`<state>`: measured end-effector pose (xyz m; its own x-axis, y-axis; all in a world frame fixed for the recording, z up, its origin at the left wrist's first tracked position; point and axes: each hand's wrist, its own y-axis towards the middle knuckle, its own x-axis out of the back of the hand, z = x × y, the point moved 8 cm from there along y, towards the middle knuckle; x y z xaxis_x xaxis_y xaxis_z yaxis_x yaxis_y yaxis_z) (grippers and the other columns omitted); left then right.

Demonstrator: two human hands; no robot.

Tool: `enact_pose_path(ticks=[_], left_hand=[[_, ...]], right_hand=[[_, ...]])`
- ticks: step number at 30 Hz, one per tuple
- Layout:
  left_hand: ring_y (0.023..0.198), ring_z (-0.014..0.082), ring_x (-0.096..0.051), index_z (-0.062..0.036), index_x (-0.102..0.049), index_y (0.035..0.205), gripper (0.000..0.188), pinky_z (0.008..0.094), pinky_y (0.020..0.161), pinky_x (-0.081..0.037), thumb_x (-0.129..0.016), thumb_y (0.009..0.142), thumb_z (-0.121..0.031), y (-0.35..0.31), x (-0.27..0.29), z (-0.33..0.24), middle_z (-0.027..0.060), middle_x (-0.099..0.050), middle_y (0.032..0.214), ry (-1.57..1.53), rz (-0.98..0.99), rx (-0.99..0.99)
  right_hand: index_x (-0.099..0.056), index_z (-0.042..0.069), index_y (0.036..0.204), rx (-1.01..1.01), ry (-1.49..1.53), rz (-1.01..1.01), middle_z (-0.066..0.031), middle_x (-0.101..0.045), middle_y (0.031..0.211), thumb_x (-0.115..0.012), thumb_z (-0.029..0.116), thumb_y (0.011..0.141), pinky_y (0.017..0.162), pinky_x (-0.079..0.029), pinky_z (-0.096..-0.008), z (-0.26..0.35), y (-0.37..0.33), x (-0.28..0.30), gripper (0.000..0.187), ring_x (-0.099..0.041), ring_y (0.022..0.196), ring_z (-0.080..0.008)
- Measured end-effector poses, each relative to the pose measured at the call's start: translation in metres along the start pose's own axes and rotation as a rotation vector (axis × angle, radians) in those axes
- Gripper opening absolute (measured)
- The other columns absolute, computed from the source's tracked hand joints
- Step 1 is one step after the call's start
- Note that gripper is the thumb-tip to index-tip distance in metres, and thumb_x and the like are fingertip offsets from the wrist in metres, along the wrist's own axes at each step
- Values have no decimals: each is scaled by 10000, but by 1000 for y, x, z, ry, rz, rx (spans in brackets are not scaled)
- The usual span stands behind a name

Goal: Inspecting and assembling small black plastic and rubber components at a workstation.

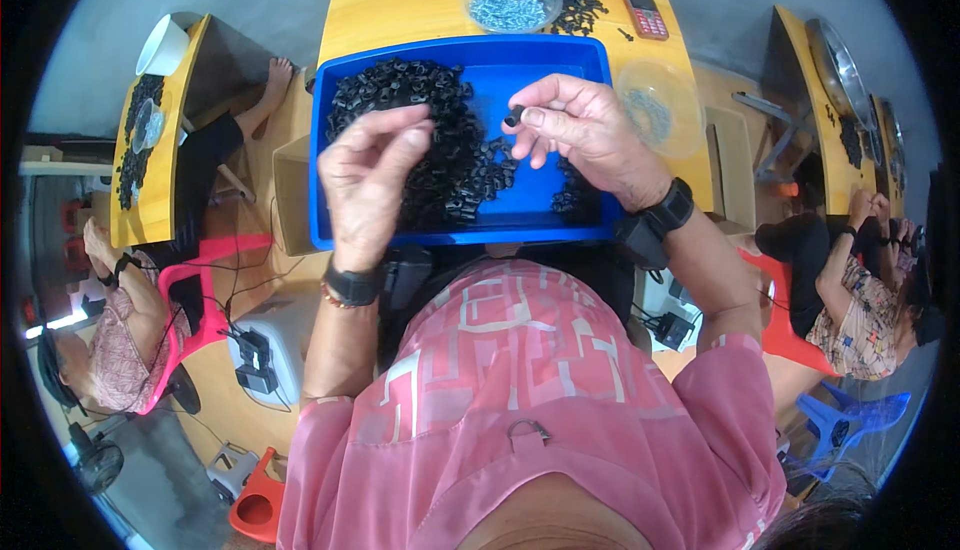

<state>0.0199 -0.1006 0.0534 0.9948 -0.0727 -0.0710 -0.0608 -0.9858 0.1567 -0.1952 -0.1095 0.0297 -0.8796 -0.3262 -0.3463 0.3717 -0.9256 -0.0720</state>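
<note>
A blue tray (535, 75) lies in front of me, its left half heaped with small black plastic parts (440, 100). Smaller groups of the same parts are at its middle and lower right. Over the tray's right side, my right hand (580, 128) pinches one small black plastic part (514, 116) between thumb and index finger; its other fingers are loosely curled. My left hand (372, 175) is over the heap, thumb and index fingertips close together. Whether something tiny is between them I cannot make out. The two hands are apart.
On the yellow table (400, 0), beyond the tray, are a clear tub (508, 8) of small silvery pieces, more black parts (578, 0) and a red keypad phone (642, 10). A clear round container (648, 115) sits to the right. Other people sit at tables on both sides.
</note>
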Motion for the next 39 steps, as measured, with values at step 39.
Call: enact_pose_path(ticks=[39], left_hand=[[667,66,-561,-32,-664,1024,137,214,596,-461,-672,938,-138,24,-85,73,18,-662,844,-61,184,322]], right_hand=[[-683,5,851,-38,-1637,-61,-209,-650,829,-666,59,747,735,-503,-455,26,-37,136,119,-625,816,-402]])
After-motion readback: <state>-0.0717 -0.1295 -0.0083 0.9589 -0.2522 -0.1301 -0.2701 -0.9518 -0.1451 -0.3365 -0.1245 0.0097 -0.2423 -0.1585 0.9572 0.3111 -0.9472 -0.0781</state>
